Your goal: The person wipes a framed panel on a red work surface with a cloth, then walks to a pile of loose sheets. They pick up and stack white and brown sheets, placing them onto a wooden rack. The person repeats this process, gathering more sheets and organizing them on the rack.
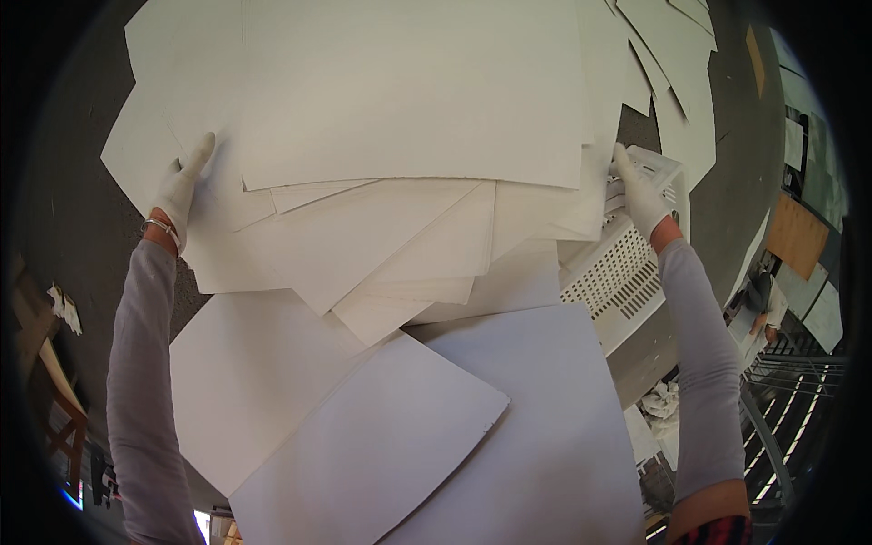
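Head view, looking down. I see a loose fan of large white sheets [391, 182], stiff paper or thin board, spread across most of the frame over a dark grey floor [73, 209]. The top sheet [409, 91] sits at 12 o'clock, its long axis running left to right, its lower edge slightly tilted.

My left hand [182, 186], in a white glove, lies at 9 o'clock of that top sheet. The fingers [202, 150] are stretched flat and point up toward 1 o'clock, pressed on a lower sheet just beside the top sheet's left edge. Open, nothing pinched that I can see.

My right hand [640, 195], also gloved, is at 3 o'clock of the stack, at its right edge. Its fingers [622, 159] point toward 11 o'clock and touch the sheet margin; whether they curl under it I cannot tell. Just beneath that hand is a white perforated plastic crate [618, 272], partly covered by the sheets.

Both hands bracket the stack across its long axis, about equally near. More sheets [436, 436] lie toward 6 o'clock, nearer my body. A metal railing [799, 381] shows at 4 o'clock.
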A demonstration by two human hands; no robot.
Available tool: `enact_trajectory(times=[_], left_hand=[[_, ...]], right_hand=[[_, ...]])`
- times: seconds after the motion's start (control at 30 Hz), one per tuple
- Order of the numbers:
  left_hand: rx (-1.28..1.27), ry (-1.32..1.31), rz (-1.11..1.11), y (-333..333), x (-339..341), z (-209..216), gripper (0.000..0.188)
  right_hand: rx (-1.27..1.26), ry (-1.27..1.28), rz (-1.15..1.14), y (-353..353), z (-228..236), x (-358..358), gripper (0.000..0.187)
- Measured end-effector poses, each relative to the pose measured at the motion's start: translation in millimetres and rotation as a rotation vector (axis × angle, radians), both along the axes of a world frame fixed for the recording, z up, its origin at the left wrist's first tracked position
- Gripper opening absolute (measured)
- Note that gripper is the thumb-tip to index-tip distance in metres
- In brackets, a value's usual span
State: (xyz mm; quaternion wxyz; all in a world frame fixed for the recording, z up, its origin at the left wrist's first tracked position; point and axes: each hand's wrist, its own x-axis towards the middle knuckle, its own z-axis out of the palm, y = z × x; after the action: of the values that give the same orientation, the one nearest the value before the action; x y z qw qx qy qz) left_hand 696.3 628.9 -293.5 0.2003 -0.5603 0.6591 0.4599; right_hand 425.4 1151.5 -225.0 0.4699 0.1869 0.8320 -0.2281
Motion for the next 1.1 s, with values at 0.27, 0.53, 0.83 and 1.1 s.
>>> enact_trajectory(times=[0.27,0.53,0.83,1.1], left_hand=[[0.373,-0.015,0.121,-7,-9,5,0.107],[-0.059,0.12,0.146,-7,-55,-28,0.094],[0.244,0.257,0.372,-19,-42,1,0.068],[0.137,0.519,0.484,-12,0,76,0.059]], right_hand=[[-0.34,0.348,-0.49,-45,-39,35,0.083],[-0.494,0.408,-0.766,-69,-61,-14,0.098],[-0.805,0.196,-0.79,-88,-43,10,0.047],[-0.966,0.223,-0.78,-87,30,52,0.047]])
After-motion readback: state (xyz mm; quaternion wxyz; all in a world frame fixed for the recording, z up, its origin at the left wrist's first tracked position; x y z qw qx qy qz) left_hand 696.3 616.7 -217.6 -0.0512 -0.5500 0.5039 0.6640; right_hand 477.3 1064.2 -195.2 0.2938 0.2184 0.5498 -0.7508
